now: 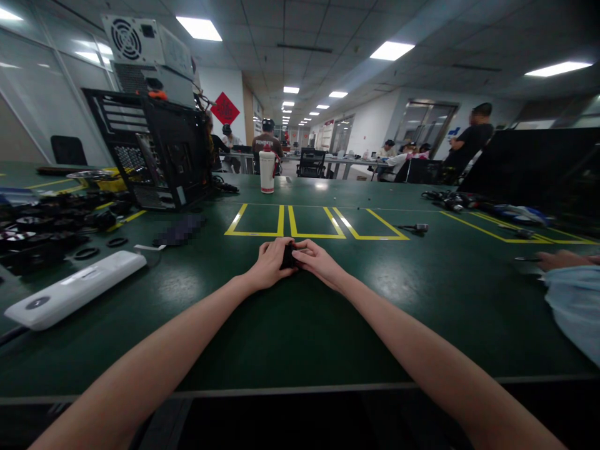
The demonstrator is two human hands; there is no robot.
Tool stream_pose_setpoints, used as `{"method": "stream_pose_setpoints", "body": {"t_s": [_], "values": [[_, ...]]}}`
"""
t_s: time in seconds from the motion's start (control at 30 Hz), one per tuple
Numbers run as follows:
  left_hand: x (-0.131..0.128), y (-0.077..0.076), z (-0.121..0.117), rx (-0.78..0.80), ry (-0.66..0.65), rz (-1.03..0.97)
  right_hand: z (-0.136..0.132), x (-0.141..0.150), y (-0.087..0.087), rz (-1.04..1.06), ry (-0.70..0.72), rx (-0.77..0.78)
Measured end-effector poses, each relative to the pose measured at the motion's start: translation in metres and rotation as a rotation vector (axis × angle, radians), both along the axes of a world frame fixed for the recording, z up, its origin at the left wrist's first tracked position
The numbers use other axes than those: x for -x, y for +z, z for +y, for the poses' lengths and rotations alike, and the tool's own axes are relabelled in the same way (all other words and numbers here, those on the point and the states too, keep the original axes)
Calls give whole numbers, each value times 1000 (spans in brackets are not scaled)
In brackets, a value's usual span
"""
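Observation:
My left hand (pixel 270 262) and my right hand (pixel 315 259) meet in the middle of the green table (pixel 300 331), just in front of the yellow taped boxes (pixel 312 223). Both have fingers curled round a small black object (pixel 287 255) held between them, resting on or just above the table top. Most of the object is hidden by the fingers, so I cannot name it. Both forearms stretch out from the near edge.
An open black computer case (pixel 154 153) with a grey power supply (pixel 150 53) on top stands at the back left, with black fans and parts (pixel 51 228) beside it. A white bar-shaped device (pixel 75 297) lies near left. A white bottle (pixel 267 172) stands behind. Another person's hand and sleeve (pixel 569 287) rest at right.

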State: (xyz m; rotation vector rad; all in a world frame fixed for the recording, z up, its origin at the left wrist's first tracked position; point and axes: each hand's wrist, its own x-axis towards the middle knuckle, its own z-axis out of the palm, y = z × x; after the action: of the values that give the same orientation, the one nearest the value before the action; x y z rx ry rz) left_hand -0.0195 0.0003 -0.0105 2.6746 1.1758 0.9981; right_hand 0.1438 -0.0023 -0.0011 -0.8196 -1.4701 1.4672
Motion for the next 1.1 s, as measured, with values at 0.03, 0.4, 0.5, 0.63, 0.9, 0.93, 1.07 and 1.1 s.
{"method": "stream_pose_setpoints", "body": {"t_s": [0.03,0.4,0.5,0.63,0.9,0.93,1.07,1.1], "values": [[0,0,0,-4,3,3,0,1,-1,4,-28,-3],[1,-1,2,7,0,14,9,4,-2,-38,-63,85],[1,-1,1,4,10,10,7,0,-3,-22,-18,45],[0,0,-2,-16,18,17,3,-2,-3,-29,3,13],[2,1,-4,-20,-5,21,2,1,-3,-14,-26,-14],[2,1,-4,-18,-10,22,3,1,-4,-20,-29,-9],[1,-1,-3,-26,5,17,4,1,-5,-51,-39,44],[0,-1,-3,-30,11,17,4,1,-5,-56,-36,50]]}}
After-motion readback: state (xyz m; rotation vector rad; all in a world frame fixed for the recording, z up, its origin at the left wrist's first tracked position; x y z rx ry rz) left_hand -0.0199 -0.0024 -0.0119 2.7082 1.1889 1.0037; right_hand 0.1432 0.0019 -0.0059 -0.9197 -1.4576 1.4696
